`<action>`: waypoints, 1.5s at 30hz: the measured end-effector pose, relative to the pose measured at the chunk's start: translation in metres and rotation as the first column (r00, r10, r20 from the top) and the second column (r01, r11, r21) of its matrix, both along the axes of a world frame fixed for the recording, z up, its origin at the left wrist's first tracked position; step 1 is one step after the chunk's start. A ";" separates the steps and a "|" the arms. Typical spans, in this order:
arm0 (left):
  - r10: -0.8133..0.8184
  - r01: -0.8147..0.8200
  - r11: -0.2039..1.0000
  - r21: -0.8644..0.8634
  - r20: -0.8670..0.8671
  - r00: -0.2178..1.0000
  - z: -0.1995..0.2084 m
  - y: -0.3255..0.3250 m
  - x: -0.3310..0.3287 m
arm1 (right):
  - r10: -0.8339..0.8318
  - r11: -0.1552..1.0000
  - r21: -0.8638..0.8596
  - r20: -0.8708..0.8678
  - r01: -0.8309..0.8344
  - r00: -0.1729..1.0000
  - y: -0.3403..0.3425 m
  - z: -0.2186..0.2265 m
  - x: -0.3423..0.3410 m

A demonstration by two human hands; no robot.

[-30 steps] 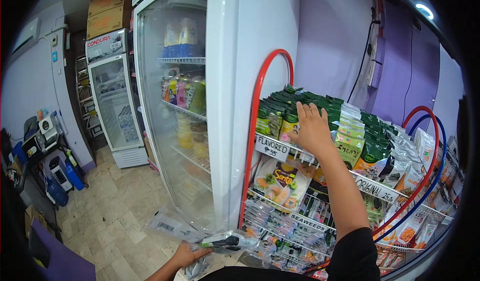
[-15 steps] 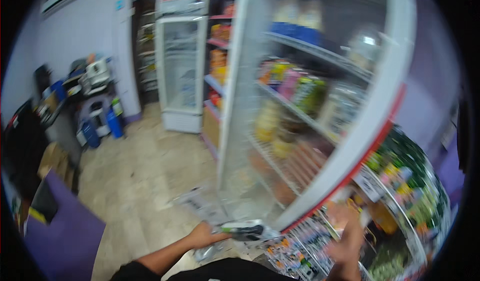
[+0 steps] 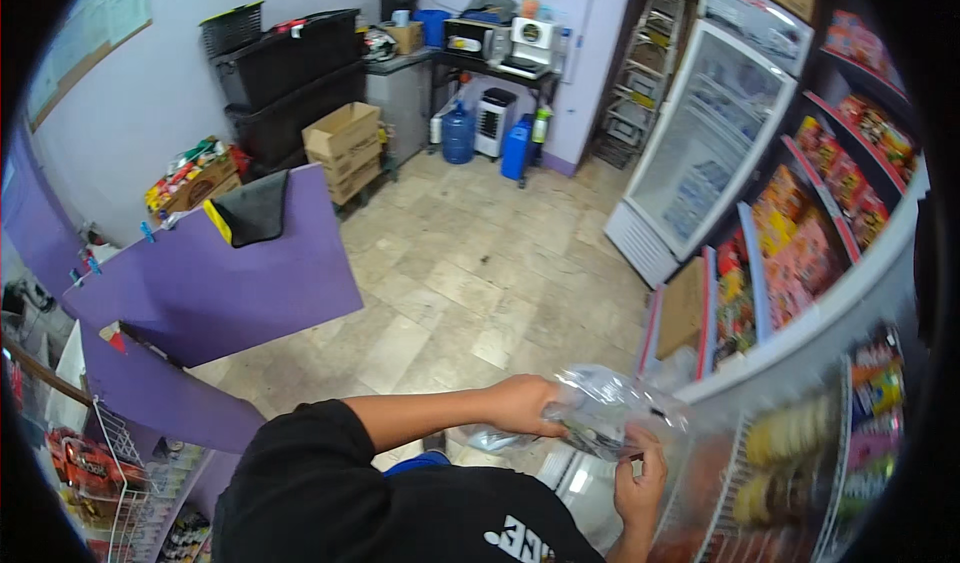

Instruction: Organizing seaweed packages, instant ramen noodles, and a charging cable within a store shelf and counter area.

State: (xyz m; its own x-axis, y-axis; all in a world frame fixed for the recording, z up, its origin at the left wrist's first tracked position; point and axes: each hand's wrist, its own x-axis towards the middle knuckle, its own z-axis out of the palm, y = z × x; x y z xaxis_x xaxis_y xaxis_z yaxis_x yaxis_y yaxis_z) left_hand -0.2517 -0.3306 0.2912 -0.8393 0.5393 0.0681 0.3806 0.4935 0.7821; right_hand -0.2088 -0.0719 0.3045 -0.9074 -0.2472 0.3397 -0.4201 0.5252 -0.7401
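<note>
A clear, crinkled plastic bag (image 3: 610, 388) is held in front of my body at the lower middle. Something dark and greyish shows inside it, too blurred to name. My left hand (image 3: 525, 404) is closed around the bag's left side. At its lower right edge, the bent fingers of my right hand (image 3: 640, 471) grip the plastic. More clear plastic hangs below my left wrist.
The glass-door fridge with wire shelves (image 3: 740, 493) stands close on my right. Beyond it are snack shelves (image 3: 790, 233) and another upright fridge (image 3: 705, 128). A purple partition (image 3: 270, 293) is at left, cardboard boxes (image 3: 342, 153) behind it. Tiled floor (image 3: 470, 253) lies ahead.
The view has swung to the right-hand fridge's left, showing more of the room. My right hand has come from beside the hanging packets to the plastic bag, which my left hand still holds.
</note>
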 end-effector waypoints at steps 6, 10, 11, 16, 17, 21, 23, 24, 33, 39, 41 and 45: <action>-0.054 0.060 0.998 0.024 -0.179 0.982 0.001 -0.061 -0.103 | 0.110 0.848 0.529 -0.164 -0.006 0.980 -0.065 -0.021 -0.117; -0.061 0.067 0.997 0.026 -0.183 0.981 0.024 -0.109 -0.171 | 0.181 0.887 0.452 -0.163 -0.090 0.970 -0.123 -0.010 -0.189; -0.080 0.086 0.996 0.010 -0.267 0.960 0.034 -0.124 -0.190 | 0.170 0.896 0.437 -0.171 -0.080 0.970 -0.134 -0.007 -0.212; -0.063 0.029 0.996 -0.090 -0.405 0.912 0.096 -0.201 -0.281 | 0.103 0.828 0.549 -0.346 0.113 0.933 -0.203 0.021 -0.302; -0.032 -0.022 0.994 -0.111 -0.457 0.889 0.111 -0.217 -0.293 | 0.144 0.858 0.509 -0.372 0.071 0.917 -0.219 0.027 -0.324; 0.167 -0.284 0.951 -0.123 -0.569 0.806 0.148 -0.299 -0.340 | 0.126 0.990 0.101 -0.263 -0.103 0.957 -0.288 0.036 -0.398; 0.287 -0.424 0.900 -0.102 -0.594 0.751 0.153 -0.354 -0.361 | 0.176 0.963 -0.155 -0.253 -0.220 0.951 -0.335 0.034 -0.434; 0.352 -0.506 0.857 -0.094 -0.610 0.710 0.153 -0.381 -0.374 | 0.177 0.875 -0.412 -0.216 -0.254 0.960 -0.357 0.030 -0.455; 0.992 -0.999 -0.018 -0.044 0.128 -0.024 -0.020 -0.613 -0.252 | 0.708 0.665 -0.471 0.150 -0.579 0.691 -0.586 0.011 -0.622; 0.699 -0.771 -0.498 -0.396 0.342 -0.628 -0.088 -0.514 -0.090 | 0.924 0.380 -0.316 0.095 -0.869 0.370 -0.741 0.000 -0.624; 0.659 -0.571 -0.503 -0.649 0.138 -0.739 -0.135 -0.473 -0.040 | 0.945 0.313 -0.348 0.207 -0.883 0.253 -0.786 -0.013 -0.612; 0.481 -0.310 -0.438 -0.844 0.071 -0.874 -0.151 -0.430 -0.007 | 0.957 0.166 -0.379 0.286 -0.910 0.056 -0.860 -0.034 -0.570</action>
